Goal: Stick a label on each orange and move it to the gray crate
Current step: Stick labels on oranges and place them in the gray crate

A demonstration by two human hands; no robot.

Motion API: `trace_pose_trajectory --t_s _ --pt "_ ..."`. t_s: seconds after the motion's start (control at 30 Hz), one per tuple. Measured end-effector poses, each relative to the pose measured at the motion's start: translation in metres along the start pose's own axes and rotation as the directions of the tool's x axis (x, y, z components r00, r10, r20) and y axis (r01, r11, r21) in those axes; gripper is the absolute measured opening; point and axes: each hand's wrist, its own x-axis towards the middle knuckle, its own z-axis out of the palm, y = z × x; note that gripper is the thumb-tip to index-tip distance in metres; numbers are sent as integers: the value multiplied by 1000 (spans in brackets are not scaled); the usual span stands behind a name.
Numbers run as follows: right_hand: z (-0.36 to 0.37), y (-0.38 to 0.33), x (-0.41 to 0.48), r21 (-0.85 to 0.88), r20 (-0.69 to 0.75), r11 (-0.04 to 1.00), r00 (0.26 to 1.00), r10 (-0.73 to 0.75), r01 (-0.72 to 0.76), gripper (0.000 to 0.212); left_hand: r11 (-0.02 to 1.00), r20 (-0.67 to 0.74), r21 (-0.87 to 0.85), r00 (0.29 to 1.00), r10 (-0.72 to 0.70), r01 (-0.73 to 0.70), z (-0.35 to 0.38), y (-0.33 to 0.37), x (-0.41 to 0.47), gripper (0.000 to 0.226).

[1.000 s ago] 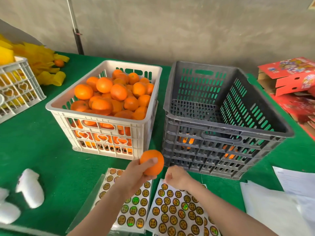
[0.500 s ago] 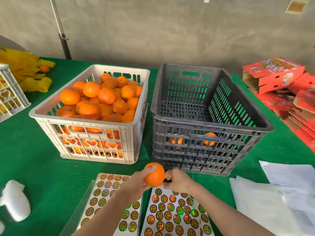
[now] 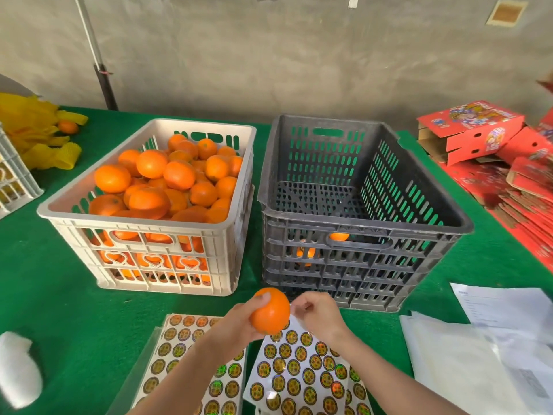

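Note:
My left hand [image 3: 236,323] grips one orange [image 3: 270,311] above the sticker sheets [image 3: 299,372], just in front of the gap between the two crates. My right hand [image 3: 318,314] is right beside the orange, fingers pinched together against its side; whether a label sits between them is hidden. The white crate [image 3: 149,241] on the left is heaped with oranges [image 3: 167,181]. The gray crate [image 3: 359,250] on the right holds a few oranges [image 3: 306,253] seen through its front slots.
White papers [image 3: 478,354] lie at the right front, red cartons [image 3: 478,133] at the far right. Yellow foam nets [image 3: 39,139] and another white basket [image 3: 12,181] sit at the far left. White foam pieces [image 3: 18,369] lie at the left front.
My right hand has lifted from the sticker sheet to the side of the orange. The view has shifted, so the crates sit further left in the frame.

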Motion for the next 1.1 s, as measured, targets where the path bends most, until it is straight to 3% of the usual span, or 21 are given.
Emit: trace_pose_trajectory --t_s 0.1,0.2,0.3,0.43,0.53,0.63,0.7,0.8,0.93,1.1 --pt "-3 -3 -9 -134 -94 972 974 -206 192 14 992 30 -126 1000 -5 9 7 7 2 57" --pt "-3 -4 -17 -307 -80 875 906 -417 375 18 969 48 -244 999 -23 34 8 14 4 51" --pt "-2 -4 -19 -358 -31 841 895 -445 405 21 974 89 -216 995 -49 68 6 16 4 65" --pt "-2 -7 -23 -366 10 817 880 -475 446 9 970 160 -203 982 -104 136 4 17 4 75" --pt "-3 -7 -27 -303 3 848 891 -454 434 6 978 177 -159 978 -109 137 4 15 6 72" --pt "-7 -10 -30 -105 -67 953 954 -291 283 12 995 77 -59 994 -79 83 4 14 7 72" --pt "-15 -16 -30 73 -113 989 986 -122 131 14 985 -7 171 1000 -20 21 5 13 4 79" --pt "-29 -30 -31 291 -73 957 997 11 11 17 851 -12 508 987 159 -132 5 13 -5 87" --pt "-40 -58 -37 410 26 908 994 -108 88 26 876 167 348 942 293 -334 12 27 -24 83" --pt "-45 -89 -42 246 -60 915 947 -315 320 21 924 295 85 895 335 -374 21 44 -46 77"
